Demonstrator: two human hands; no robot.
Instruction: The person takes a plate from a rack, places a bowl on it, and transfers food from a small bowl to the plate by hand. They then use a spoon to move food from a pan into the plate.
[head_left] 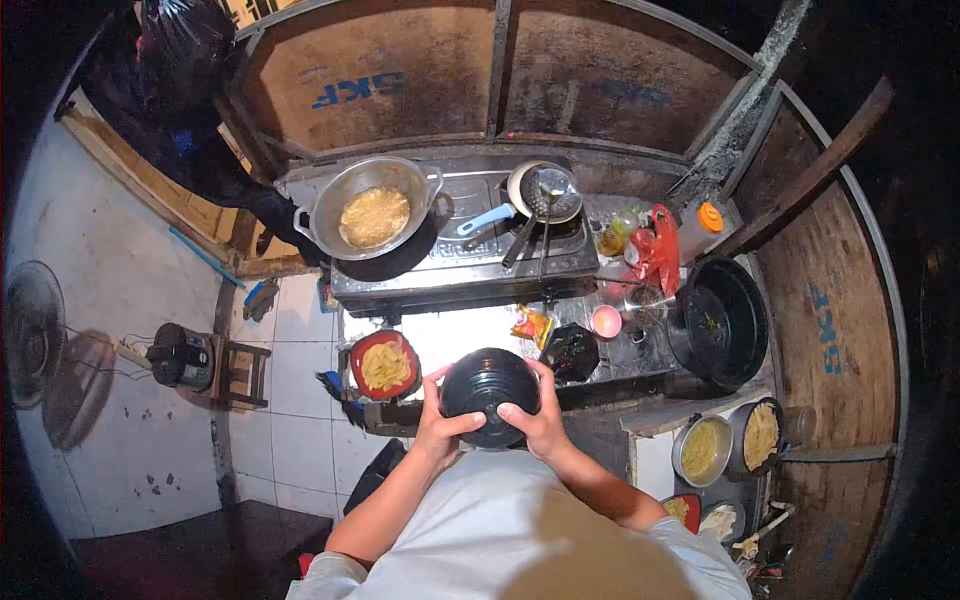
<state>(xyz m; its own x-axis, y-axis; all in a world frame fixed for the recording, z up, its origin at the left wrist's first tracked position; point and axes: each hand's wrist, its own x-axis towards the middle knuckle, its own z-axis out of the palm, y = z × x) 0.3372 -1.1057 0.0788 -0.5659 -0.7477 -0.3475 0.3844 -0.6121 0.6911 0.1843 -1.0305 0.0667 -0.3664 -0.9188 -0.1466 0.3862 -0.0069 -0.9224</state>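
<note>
Between my two hands is a black round bowl point(489, 375) with ribbed sides, held close in front of my shirt. My left hand point(441, 428) grips its left side, thumb across the near face. My right hand point(535, 418) grips the right side in the same way. What the bowl contains, if anything, is hidden from me. Just left of it, a red dish point(358, 366) of pale yellow sliced food sits on the metal counter. To the right are a dark, shiny black item point(571, 353), a pink cup point(606, 321) and an orange-yellow packet point(531, 325).
On the stove point(460, 262) stand a large two-handled pot point(318, 222) with bubbling food and a blue-handled pan point(488, 220) with utensils across it. A black tub point(742, 350) and red plastic bag point(657, 250) are at right. Another pot point(683, 460) stands lower right.
</note>
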